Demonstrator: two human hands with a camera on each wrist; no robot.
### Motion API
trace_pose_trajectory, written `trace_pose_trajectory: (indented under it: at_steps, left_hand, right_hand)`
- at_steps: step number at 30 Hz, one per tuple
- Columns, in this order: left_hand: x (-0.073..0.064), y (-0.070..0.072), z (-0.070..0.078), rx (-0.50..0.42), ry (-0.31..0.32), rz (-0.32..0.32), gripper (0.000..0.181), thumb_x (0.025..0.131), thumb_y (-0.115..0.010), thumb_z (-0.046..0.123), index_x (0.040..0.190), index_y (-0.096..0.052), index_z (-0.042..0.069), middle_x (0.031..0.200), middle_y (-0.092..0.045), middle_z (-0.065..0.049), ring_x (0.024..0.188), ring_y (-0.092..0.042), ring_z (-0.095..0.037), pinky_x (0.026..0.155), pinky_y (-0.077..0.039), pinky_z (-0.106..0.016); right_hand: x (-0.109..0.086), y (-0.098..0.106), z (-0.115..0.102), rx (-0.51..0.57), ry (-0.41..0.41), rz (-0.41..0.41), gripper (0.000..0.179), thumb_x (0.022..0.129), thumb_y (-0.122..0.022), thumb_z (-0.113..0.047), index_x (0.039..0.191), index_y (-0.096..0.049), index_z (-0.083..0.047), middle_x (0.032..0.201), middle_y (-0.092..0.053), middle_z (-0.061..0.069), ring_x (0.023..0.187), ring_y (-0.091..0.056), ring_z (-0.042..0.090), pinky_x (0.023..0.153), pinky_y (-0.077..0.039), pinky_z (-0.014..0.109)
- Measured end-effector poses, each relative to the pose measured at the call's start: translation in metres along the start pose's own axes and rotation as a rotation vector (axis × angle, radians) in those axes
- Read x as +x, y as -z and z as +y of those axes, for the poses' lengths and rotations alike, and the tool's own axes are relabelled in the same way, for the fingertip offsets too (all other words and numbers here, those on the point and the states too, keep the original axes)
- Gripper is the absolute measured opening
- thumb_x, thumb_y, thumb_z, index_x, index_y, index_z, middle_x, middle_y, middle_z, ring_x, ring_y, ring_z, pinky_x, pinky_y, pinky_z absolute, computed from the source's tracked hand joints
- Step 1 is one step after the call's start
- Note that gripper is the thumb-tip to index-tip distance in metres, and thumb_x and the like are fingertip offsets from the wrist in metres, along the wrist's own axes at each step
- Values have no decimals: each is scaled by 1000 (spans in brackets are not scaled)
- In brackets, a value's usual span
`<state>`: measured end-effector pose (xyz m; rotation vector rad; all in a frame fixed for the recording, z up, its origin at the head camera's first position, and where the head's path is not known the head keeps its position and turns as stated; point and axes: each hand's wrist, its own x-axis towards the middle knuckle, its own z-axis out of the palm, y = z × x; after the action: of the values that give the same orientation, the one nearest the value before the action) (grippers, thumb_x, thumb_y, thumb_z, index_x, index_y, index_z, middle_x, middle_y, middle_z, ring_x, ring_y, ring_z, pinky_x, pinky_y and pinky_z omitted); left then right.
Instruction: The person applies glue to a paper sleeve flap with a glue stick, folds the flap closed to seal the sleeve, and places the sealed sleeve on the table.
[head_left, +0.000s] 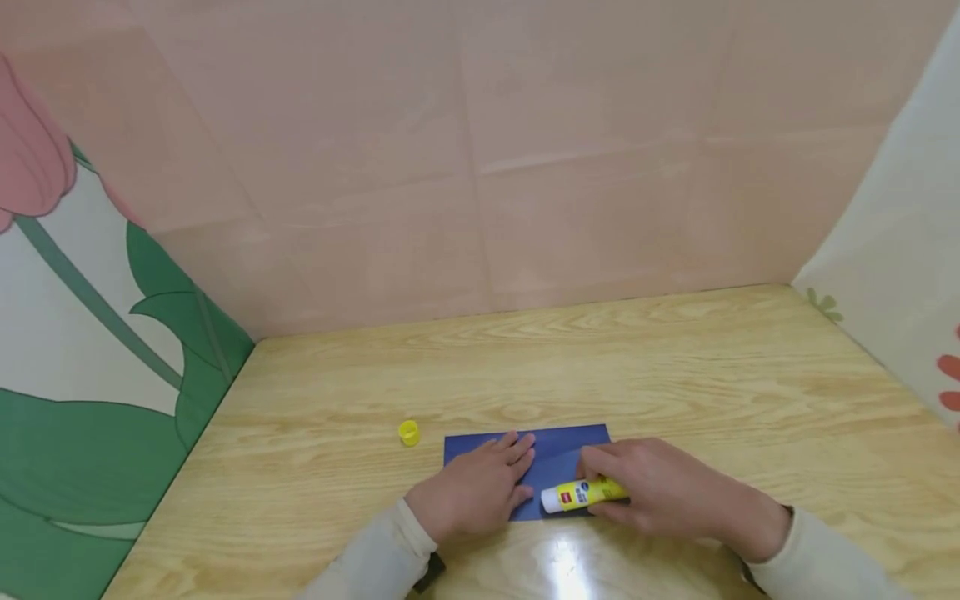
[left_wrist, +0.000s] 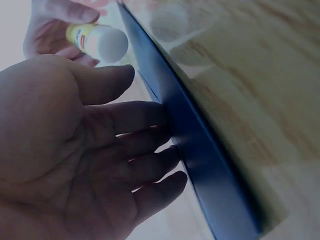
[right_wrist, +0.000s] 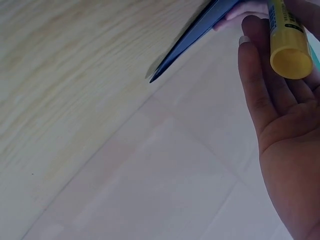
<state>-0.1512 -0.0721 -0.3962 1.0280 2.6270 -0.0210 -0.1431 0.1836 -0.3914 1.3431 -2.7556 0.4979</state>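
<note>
A sheet of dark blue paper (head_left: 558,454) lies on the table near its front. My left hand (head_left: 480,487) rests on the paper's left part with straight fingers, and in the left wrist view the fingertips of that hand (left_wrist: 100,145) touch the blue sheet (left_wrist: 200,150). Over the paper's right side, my right hand (head_left: 667,492) holds a yellow glue stick (head_left: 581,495), its white end pointing left. The right wrist view shows the glue stick's hollow yellow base (right_wrist: 291,62) among the fingers of the right hand (right_wrist: 295,130).
A small yellow cap (head_left: 408,432) stands on the wooden table (head_left: 337,383), left of the paper. A pinkish sheet (head_left: 480,167) hangs behind the table. Printed panels with a flower (head_left: 90,292) on the left and a pale one (head_left: 900,250) on the right flank it.
</note>
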Motion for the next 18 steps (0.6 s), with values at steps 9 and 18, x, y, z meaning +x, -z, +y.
trace_pose_trajectory:
  at_steps: [9, 18]
  left_hand:
    - [0, 4, -12, -32, -45, 25, 47, 107, -40, 34, 148, -48, 12, 160, -37, 1, 149, -34, -20, 119, -36, -33]
    - [3, 5, -5, 25, -4, 60, 48, 105, -47, 37, 147, -50, 13, 156, -44, 0, 145, -42, -20, 117, -38, -33]
  right_hand:
    - [-2, -1, -1, -27, 29, 16, 28, 82, -79, -30, 95, -54, -29, 85, -59, -20, 71, -48, -8, 59, -45, 19]
    - [-2, 0, -1, -14, 4, 1, 28, 83, -79, -31, 94, -54, -29, 86, -59, -21, 71, -48, -9, 60, -45, 18]
